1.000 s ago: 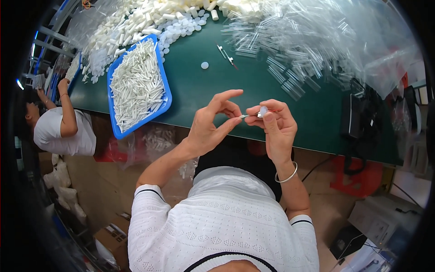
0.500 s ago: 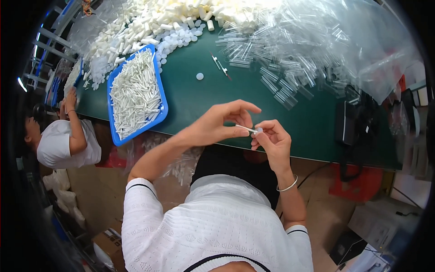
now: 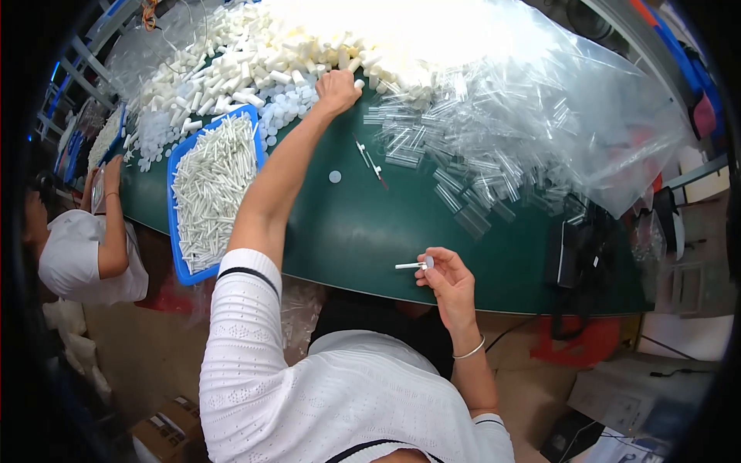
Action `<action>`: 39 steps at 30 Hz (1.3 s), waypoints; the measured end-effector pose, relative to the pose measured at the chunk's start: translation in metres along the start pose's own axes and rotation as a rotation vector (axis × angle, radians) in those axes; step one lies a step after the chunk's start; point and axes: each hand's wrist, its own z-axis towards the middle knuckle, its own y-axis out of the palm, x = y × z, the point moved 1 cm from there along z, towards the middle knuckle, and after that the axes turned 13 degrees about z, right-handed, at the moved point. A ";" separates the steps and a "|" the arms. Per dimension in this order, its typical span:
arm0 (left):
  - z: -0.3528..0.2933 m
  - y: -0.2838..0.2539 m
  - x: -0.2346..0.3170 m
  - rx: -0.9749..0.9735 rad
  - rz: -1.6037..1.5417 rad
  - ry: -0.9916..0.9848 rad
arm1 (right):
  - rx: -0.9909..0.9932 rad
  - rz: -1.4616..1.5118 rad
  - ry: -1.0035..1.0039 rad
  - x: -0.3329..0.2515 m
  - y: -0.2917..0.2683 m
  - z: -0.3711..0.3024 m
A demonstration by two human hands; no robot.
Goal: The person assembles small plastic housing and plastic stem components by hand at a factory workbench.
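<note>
My left hand (image 3: pixel 337 91) reaches to the far side of the table, to the front edge of the heap of white foam-like cylinders (image 3: pixel 251 58). Its fingers are curled down among them; whatever is between the fingertips is hidden. Close to the table's front edge, my right hand (image 3: pixel 448 282) pinches a thin white stick (image 3: pixel 407 266) together with a round translucent disc (image 3: pixel 430 262) at its end. The stick points left. Translucent discs (image 3: pixel 285 108) lie piled just left of my left hand.
A blue tray (image 3: pixel 179 251) full of short white sticks stands at left. One loose disc (image 3: pixel 334 177) and two thin applicator-like pieces (image 3: pixel 370 160) lie mid-table. Clear tubes (image 3: pixel 471 174) and plastic bags (image 3: pixel 587 116) cover the right. Another person (image 3: pixel 96 251) sits far left.
My left hand has let go near the stick and moved up and away to the cylinder heap. The stick and disc stay in my right hand, which appears lower in the view.
</note>
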 end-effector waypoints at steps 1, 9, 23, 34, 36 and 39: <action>-0.010 -0.013 -0.005 0.003 -0.017 0.068 | -0.005 -0.037 -0.003 -0.004 -0.003 0.000; -0.246 -0.117 0.027 -0.559 -0.962 0.341 | -0.115 0.168 -0.098 -0.019 0.015 0.012; -0.329 -0.110 0.050 -0.122 -0.855 0.486 | -0.156 0.146 0.053 -0.009 -0.006 -0.020; -0.329 -0.127 0.064 -0.314 -0.899 0.471 | -0.095 -0.242 -0.137 -0.008 -0.016 -0.028; -0.319 -0.125 0.071 -0.381 -1.021 0.486 | -0.122 -1.118 -0.754 -0.030 -0.005 -0.031; -0.284 -0.129 0.094 -0.712 -1.148 0.572 | -0.105 -1.196 -0.885 -0.039 -0.014 -0.034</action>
